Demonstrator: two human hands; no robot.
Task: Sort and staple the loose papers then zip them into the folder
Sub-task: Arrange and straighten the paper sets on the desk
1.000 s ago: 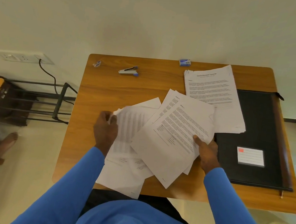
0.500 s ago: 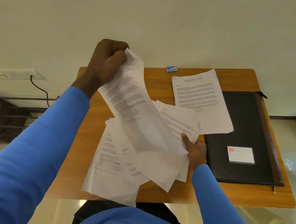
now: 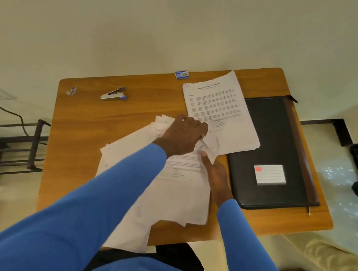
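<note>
Loose printed papers (image 3: 178, 192) lie fanned over the middle of the wooden table (image 3: 88, 148), some overhanging its near edge. My left hand (image 3: 182, 135) reaches across them to the right, fingers curled on the corner of a sheet next to a neater paper stack (image 3: 218, 108). My right hand (image 3: 216, 179) grips the pile's right edge, thumb on top. The stack partly covers a closed black zip folder (image 3: 283, 146) with a white label. A silver and blue stapler (image 3: 114, 94) lies at the back left, away from both hands.
A small blue staple box (image 3: 181, 74) sits at the table's far edge and a small wrapper-like item (image 3: 71, 91) at the back left corner. A dark metal rack (image 3: 17, 151) and cable stand left. Someone's beige-trousered legs (image 3: 326, 256) are at the right.
My left hand, which had lifted a sheet high at the left, has swung down and right onto the pile beside the neat stack. My right hand has stayed on the pile's edge.
</note>
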